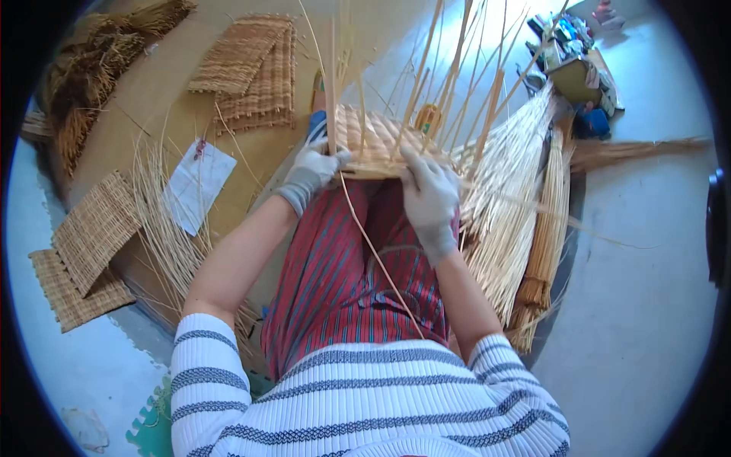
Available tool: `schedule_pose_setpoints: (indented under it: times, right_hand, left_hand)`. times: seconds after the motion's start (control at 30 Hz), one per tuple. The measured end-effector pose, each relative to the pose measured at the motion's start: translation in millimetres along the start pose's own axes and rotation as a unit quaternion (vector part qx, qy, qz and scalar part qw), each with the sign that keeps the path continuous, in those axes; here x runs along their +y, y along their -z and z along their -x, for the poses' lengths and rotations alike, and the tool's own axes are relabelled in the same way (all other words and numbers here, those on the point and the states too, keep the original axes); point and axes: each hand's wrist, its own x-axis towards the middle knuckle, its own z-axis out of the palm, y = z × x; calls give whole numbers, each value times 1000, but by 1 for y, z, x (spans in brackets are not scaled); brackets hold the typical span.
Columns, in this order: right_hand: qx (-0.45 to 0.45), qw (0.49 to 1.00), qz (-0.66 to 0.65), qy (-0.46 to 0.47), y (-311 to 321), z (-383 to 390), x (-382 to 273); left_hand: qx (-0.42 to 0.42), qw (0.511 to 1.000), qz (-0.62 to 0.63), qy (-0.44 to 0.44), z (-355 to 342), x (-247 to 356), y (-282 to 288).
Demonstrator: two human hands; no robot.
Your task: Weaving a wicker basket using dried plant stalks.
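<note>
A half-woven wicker piece (375, 141) rests on my lap, with several upright cane stakes (449, 68) fanning up from it. My left hand (316, 169), in a grey glove, pinches a stake at the piece's left edge. My right hand (430, 194), also gloved, presses on the woven rim at the right. One long loose cane strand (377, 255) runs from the rim down across my red striped skirt toward my body.
Bundles of straw-coloured cane (506, 206) lie on the floor to my right. Finished woven mats are stacked at the far centre (255, 68) and at the left (91, 232). Loose canes (164, 228) and a white paper (198, 183) lie on brown board. Clutter sits at far right (571, 53).
</note>
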Motion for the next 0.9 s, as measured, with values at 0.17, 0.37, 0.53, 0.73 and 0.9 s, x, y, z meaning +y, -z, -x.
schedule_pose_setpoints:
  times: [0.17,0.37,0.53,0.73,0.9]
  right_hand:
    - [-143,990,0,2,-36,-35,-33]
    - [-241,970,2,-32,-39,-38,-32]
    - [-234,970,-17,-59,-37,-31,-43]
    - [-200,980,13,3,-47,-30,-26]
    - [-2,990,-130,63,-17,15,-41]
  left_hand:
    - [14,999,-26,23,4,4,-4]
    - [-36,999,20,-8,3,-2,11]
    - [-79,997,-21,4,0,7,16]
    - [-146,989,-33,-19,-5,1,22]
    - [-206,977,35,-45,-14,-14,33]
